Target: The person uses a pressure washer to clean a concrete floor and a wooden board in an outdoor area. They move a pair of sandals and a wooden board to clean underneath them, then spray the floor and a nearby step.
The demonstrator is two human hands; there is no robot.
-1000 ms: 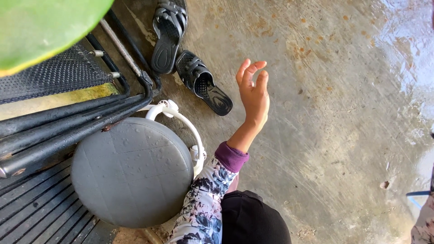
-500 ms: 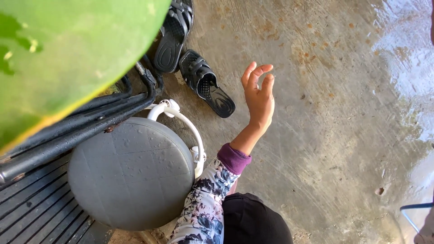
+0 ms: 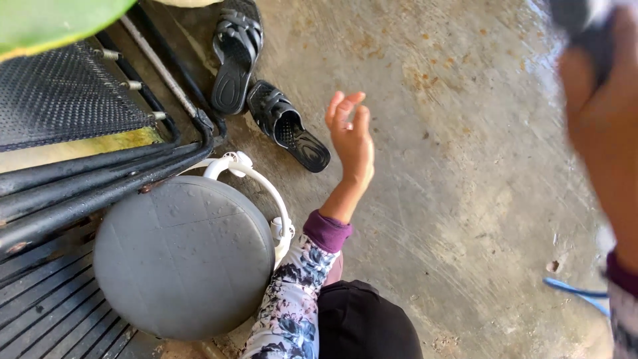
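My fingers (image 3: 345,110) on the L hand (image 3: 351,143) are spreading loose and half-curled, holding nothing, hovering w/ palm up over the concrete floor (image 3: 465,199). Nearest thing is lying at abt 9 o'clock from them: a black sandal (image 3: 289,126), long axis running 10-to-4, toe toward me. R hand (image 3: 601,106) is blurring at 3 o'clock, farther off, can't tell its grip. Second sandal (image 3: 236,56) is at 11, grey round stool (image 3: 183,256) at 7.

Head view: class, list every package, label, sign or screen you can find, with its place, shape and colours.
None in view: no package, label, sign or screen. Only a round grey stool seat, two black sandals and bare concrete floor.
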